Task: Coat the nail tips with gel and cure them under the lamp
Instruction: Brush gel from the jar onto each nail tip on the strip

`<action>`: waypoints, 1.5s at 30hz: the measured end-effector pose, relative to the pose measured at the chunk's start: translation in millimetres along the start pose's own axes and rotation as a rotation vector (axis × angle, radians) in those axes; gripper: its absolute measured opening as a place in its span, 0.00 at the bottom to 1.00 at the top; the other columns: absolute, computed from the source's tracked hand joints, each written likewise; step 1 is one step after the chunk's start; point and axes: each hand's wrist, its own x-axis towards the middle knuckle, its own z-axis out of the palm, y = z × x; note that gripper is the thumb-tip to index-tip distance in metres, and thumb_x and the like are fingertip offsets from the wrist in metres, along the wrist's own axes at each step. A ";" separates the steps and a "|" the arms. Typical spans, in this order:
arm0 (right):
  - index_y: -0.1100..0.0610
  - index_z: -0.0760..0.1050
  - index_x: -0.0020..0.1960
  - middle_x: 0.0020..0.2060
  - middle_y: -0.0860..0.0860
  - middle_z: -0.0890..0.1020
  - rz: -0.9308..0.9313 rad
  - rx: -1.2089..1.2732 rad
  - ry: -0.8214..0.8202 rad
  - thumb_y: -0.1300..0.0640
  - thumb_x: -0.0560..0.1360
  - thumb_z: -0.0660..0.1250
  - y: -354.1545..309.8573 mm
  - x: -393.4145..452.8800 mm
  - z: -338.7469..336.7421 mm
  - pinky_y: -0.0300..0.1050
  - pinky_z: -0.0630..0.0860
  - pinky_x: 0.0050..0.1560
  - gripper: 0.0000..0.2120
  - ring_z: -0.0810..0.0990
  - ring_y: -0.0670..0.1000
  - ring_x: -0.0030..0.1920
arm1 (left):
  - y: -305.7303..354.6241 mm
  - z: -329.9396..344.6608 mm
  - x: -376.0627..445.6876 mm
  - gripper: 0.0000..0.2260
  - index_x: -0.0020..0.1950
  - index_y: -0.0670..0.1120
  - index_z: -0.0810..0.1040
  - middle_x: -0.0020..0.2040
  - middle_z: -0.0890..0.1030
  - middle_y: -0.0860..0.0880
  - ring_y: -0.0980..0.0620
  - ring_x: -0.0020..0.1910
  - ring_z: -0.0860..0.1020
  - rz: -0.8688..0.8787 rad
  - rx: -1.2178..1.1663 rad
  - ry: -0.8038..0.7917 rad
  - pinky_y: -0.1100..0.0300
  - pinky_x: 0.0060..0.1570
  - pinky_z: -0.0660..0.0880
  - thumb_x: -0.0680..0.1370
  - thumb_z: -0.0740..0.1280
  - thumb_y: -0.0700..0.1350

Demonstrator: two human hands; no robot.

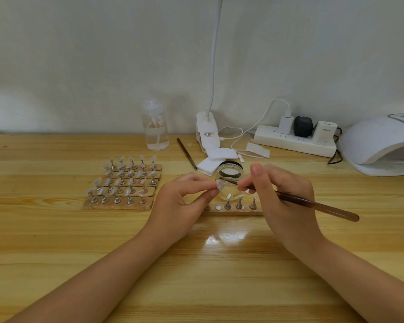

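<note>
Nail tip (218,184) pinched in left hand (182,199) fingers before gel jar (229,180); brush (313,202) gripped by right hand (282,197), touching it.

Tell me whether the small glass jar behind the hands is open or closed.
Open. The jar stands upright with no lid on it; you look straight down through its dark-rimmed mouth. The right hand holds a brush across it.

I see soft, even, fairly bright light from above; glare patches shine on the wooden table (219,264) just nearer me than the hands. Shadows are faint, edges bow, and detail looks slightly soft.
</note>
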 end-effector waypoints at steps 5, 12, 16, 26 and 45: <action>0.53 0.78 0.37 0.31 0.45 0.80 -0.016 -0.002 0.006 0.51 0.75 0.58 1.6 -1.5 1.6 0.34 0.75 0.38 0.14 0.80 0.43 0.35 | 0.0 -0.4 -0.1 0.12 0.49 0.50 0.81 0.42 0.81 0.56 0.60 0.44 0.78 -0.020 0.002 -0.011 0.68 0.48 0.73 0.71 0.70 0.36; 0.53 0.78 0.37 0.32 0.43 0.79 -0.018 0.002 0.000 0.52 0.75 0.58 2.4 -2.3 2.8 0.30 0.73 0.36 0.13 0.80 0.42 0.35 | 1.2 -0.8 -0.3 0.11 0.46 0.53 0.81 0.41 0.81 0.58 0.61 0.44 0.78 -0.021 0.007 -0.012 0.66 0.48 0.74 0.70 0.70 0.37; 0.53 0.77 0.37 0.31 0.43 0.79 -0.028 0.008 0.000 0.52 0.76 0.58 2.2 -3.2 2.9 0.30 0.73 0.35 0.13 0.80 0.41 0.35 | 0.3 -1.2 -0.3 0.12 0.46 0.52 0.80 0.41 0.80 0.58 0.61 0.44 0.78 -0.015 0.020 -0.009 0.69 0.48 0.72 0.70 0.70 0.36; 0.53 0.78 0.37 0.29 0.42 0.78 -0.014 0.040 -0.006 0.53 0.75 0.58 0.7 -6.2 2.6 0.27 0.70 0.35 0.13 0.78 0.38 0.31 | 0.1 -1.5 0.0 0.13 0.45 0.56 0.80 0.42 0.81 0.58 0.62 0.45 0.78 -0.030 0.020 0.002 0.67 0.48 0.74 0.70 0.70 0.37; 0.53 0.79 0.36 0.31 0.46 0.82 0.169 0.157 0.037 0.47 0.74 0.58 0.9 -6.8 6.5 0.29 0.70 0.33 0.16 0.79 0.41 0.32 | -0.3 -1.1 0.1 0.10 0.48 0.49 0.81 0.42 0.82 0.55 0.59 0.44 0.79 -0.015 0.009 0.011 0.65 0.49 0.74 0.70 0.71 0.36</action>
